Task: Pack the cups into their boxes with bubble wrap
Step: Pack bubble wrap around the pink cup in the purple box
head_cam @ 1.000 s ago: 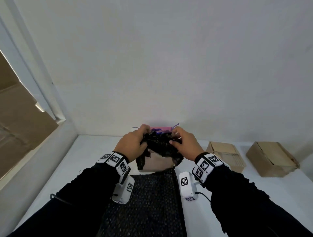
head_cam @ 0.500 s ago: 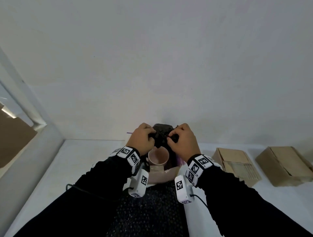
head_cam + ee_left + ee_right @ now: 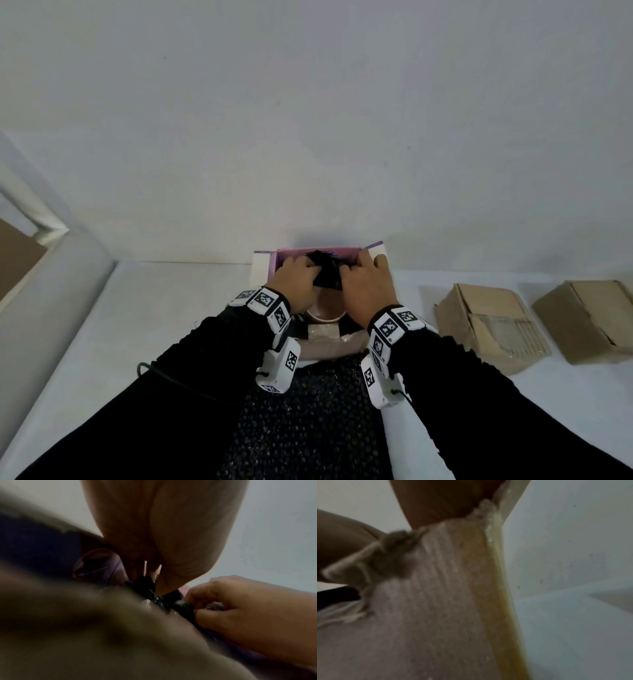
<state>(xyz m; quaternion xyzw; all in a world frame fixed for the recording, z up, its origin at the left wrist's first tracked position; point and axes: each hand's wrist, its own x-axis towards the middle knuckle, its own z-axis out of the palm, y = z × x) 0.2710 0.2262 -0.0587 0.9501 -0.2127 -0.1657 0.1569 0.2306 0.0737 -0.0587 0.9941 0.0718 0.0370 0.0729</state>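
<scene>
An open pink box (image 3: 287,255) with white flaps stands against the wall. Over it, my left hand (image 3: 306,274) and right hand (image 3: 349,275) both pinch a crumpled wad of black bubble wrap (image 3: 327,275). A pink cup (image 3: 325,310) shows its open mouth just below and in front of the wad, between my wrists. In the left wrist view my left fingers (image 3: 164,574) pinch the black wrap (image 3: 154,596), and my right hand (image 3: 240,605) grips it from the right. The right wrist view is blurred and shows only a box flap (image 3: 436,601).
A flat sheet of black bubble wrap (image 3: 308,421) lies on the white table (image 3: 171,308) in front of the box. Two closed brown cardboard boxes (image 3: 493,325) (image 3: 589,318) stand to the right. The wall is right behind the pink box.
Both hands have carried the black wad forward and down from above the box into its opening. The pink cup has come into view beneath them.
</scene>
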